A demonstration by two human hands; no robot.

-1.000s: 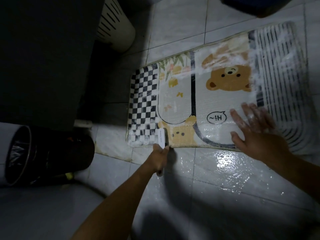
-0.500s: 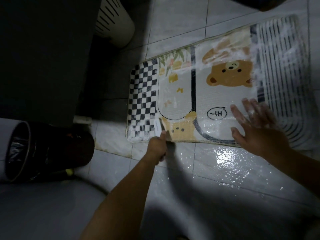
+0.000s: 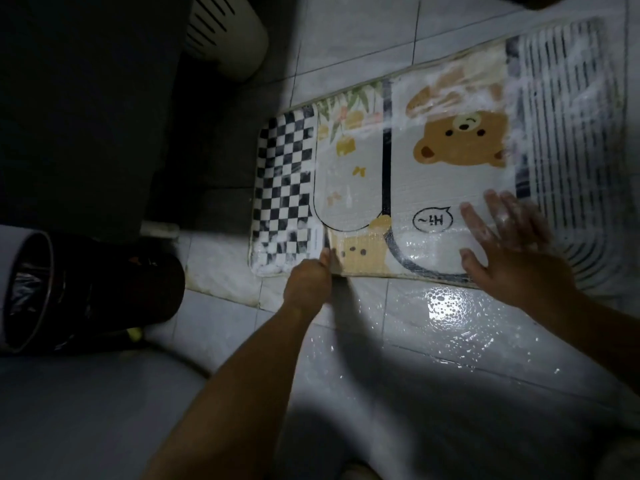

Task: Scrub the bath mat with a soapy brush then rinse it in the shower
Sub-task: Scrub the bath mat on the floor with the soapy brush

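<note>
White suds film the rectangular bath mat (image 3: 450, 181), printed with brown bears, a black-and-white checkerboard and grey stripes. It lies flat on the wet white-tiled floor (image 3: 346, 57). A speech bubble (image 3: 433, 220) on it reads "Hi~", upside down from where I stand. The left hand (image 3: 306, 285) sits at the mat's near edge by the checkerboard, fingers curled round a pale brush (image 3: 317, 239) too blurred to make out well. The right hand (image 3: 512, 251) presses flat on the mat, soapy fingers spread apart. A black round bin (image 3: 104, 289) is off to the left.
</note>
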